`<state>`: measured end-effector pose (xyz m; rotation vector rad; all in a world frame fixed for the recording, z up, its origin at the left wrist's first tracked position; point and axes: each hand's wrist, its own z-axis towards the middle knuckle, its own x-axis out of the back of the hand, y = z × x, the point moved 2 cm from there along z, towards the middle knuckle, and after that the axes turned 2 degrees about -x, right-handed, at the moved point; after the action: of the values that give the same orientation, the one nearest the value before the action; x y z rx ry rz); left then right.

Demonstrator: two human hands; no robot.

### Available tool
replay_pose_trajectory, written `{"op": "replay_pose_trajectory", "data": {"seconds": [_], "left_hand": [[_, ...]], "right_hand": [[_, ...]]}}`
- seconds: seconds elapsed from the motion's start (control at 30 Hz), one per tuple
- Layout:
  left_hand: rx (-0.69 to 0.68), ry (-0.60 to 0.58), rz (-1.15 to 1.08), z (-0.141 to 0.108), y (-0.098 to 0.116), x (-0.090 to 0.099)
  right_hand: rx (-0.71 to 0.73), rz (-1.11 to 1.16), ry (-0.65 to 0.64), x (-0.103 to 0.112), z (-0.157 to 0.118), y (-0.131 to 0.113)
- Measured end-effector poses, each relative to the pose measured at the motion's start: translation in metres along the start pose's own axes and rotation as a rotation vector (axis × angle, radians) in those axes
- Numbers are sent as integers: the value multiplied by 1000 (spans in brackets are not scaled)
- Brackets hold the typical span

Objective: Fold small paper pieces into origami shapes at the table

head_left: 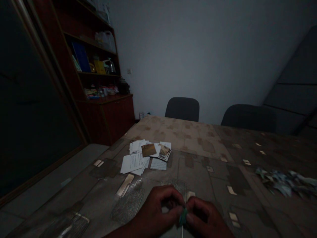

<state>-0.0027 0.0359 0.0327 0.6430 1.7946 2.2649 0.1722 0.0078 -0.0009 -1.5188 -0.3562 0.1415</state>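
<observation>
Near the front edge of the patterned table (195, 132), my left hand (162, 210) and my right hand (204, 216) meet over a small green crumpled piece (183, 217). Thumb and fingers of both hands pinch it from either side. What the piece is made of cannot be made out. Beyond my left hand lies a loose pile of white printed cards (132, 163), with a brown picture card (148, 150) on top. Several crumpled pale and greenish pieces (283, 186) lie in a heap at the right.
Two dark chairs (182, 108) (249, 117) stand behind the far table edge. At the left is a reddish wooden cabinet (119, 114) whose shelves hold a blue folder (81, 57), a yellow box (99, 67) and a kettle (112, 67). A pale wall rises behind.
</observation>
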Motion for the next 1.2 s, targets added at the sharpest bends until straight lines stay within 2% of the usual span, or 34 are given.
{"op": "replay_pose_trajectory", "data": {"seconds": [0.17, 0.47, 0.73, 1.0, 1.2], "left_hand": [[93, -92, -297, 3, -8, 0], [215, -165, -491, 4, -10, 0], [235, -181, -492, 5, -13, 0], [80, -129, -371, 5, -14, 2], [136, -131, -376, 5, -15, 1]], "right_hand": [[-11, 4, 16, 0, 0, 2], [-8, -24, -17, 1, 1, 3], [-18, -26, 11, 0, -1, 6], [-15, 7, 23, 3, 2, 4], [-12, -5, -4, 3, 1, 5]]}}
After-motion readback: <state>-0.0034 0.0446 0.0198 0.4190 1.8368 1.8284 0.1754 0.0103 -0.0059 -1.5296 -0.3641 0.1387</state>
